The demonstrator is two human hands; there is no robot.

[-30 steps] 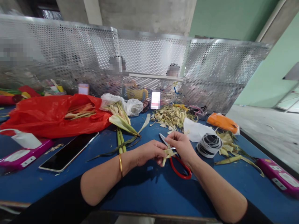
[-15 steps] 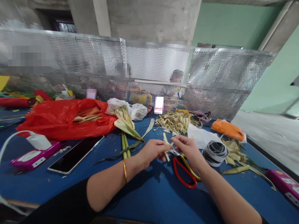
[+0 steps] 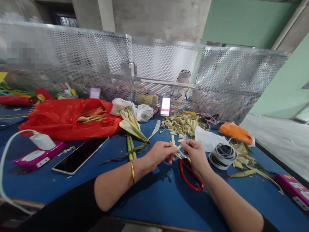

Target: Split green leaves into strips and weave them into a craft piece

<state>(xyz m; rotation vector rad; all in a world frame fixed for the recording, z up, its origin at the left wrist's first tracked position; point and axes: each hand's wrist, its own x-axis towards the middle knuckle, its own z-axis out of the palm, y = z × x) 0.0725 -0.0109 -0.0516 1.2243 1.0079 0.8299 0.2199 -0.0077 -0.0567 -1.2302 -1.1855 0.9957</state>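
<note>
Head view: a red plastic bag (image 3: 60,122) and a phone (image 3: 80,156) lie left of the left hand (image 3: 164,154), with green stalks (image 3: 131,145) near its wrist, seemingly kept within reach. Its fingers close on a pale strip (image 3: 173,140) between the hands, while scissors (image 3: 181,156) show just beneath, held or resting, unclear. The right hand (image 3: 193,153) pinches the strip too, a double grip likely steadying so flimsy a piece. Right of it, a banded roll (image 3: 223,156) sits on the surface (image 3: 145,199).

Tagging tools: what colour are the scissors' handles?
The clearly visible scissors handle is red; some yellow shows by the right hand. Best seen: head view.
</note>
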